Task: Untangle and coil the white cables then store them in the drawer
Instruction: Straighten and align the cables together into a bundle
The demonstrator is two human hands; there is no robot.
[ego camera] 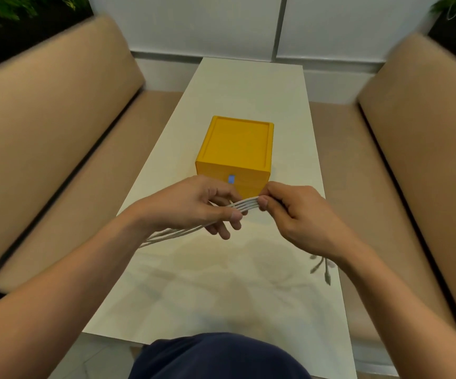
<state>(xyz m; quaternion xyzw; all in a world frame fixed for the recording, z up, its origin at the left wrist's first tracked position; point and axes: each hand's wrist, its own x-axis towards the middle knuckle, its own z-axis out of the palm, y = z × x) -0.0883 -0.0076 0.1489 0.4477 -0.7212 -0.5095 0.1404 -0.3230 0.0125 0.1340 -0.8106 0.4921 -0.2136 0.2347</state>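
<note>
Pale table [248,86] runs between tan cushioned benches [43,119], with white wall panels [194,23] beyond. The white cables [244,205] stretch as a flat bundle of parallel strands between my hands, above the table's near half. My right hand [300,217] pinches the bundle between thumb and curled fingers; my left hand [191,205] grips it, fingers curled round. Strands trail past my left wrist toward the table, and connector ends [322,266] hang below my right wrist. The yellow drawer box [235,149] stands just beyond my hands, closed, with a blue tab [231,179] on its front; contents hidden.
</note>
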